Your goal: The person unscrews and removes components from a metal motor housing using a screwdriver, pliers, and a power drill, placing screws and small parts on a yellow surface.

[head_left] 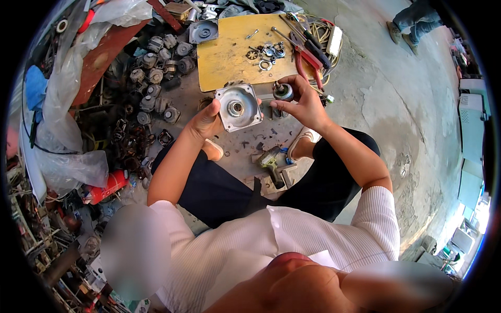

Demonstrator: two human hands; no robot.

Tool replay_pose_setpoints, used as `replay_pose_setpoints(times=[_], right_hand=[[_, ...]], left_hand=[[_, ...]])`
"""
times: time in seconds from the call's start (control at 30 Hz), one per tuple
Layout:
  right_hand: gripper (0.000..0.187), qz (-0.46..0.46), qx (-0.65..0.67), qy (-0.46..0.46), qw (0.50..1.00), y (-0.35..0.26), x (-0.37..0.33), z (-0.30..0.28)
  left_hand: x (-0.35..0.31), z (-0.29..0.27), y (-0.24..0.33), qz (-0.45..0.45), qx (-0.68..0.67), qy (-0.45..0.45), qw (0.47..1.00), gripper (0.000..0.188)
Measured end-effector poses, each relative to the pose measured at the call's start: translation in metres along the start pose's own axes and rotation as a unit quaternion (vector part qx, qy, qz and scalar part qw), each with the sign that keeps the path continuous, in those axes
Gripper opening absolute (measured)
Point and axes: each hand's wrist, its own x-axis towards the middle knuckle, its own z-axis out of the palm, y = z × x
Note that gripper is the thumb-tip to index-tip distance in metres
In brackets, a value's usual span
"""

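Observation:
My left hand [205,121] is closed on the edge of a square metal motor end housing [244,119]. Its hollow side faces up, with a round hub in the middle. To the right of it, my right hand [309,108] pinches a small motor rotor [283,92] between thumb and fingers, its shaft end pointing away from me. The two parts are apart, a short gap between them. Below my hands, a green and black power drill [270,163] lies on the floor between my feet.
A yellow board [224,65] ahead carries small metal parts [274,50], red-handled pliers [313,58] and long tools. A square metal cover [203,32] lies at its far left corner. Used motors [155,75] are heaped on the left. Another person's legs [415,23] show far right.

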Motion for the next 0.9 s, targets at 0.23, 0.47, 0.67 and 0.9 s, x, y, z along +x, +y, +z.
replay_pose_setpoints(times=[0.23,0.47,0.67,0.9], right_hand=[[0.054,-0.007,-0.002,-0.02,1.0,-0.022,-0.003,0.006],[0.047,0.026,0.106,-0.029,0.994,-0.019,0.001,0.011],[0.054,0.158,0.171,-0.087,0.969,-0.016,0.005,0.005],[0.05,0.203,0.167,-0.121,0.957,-0.013,0.006,0.019]], left_hand=[[-0.002,-0.022,-0.004,-0.003,0.0,0.014,1.0,0.103],[-0.005,-0.023,0.02,0.093,0.016,0.036,0.995,0.103],[-0.023,-0.048,0.057,0.191,-0.094,-0.024,0.977,0.101],[-0.039,-0.07,0.084,0.251,-0.129,-0.046,0.958,0.097]])
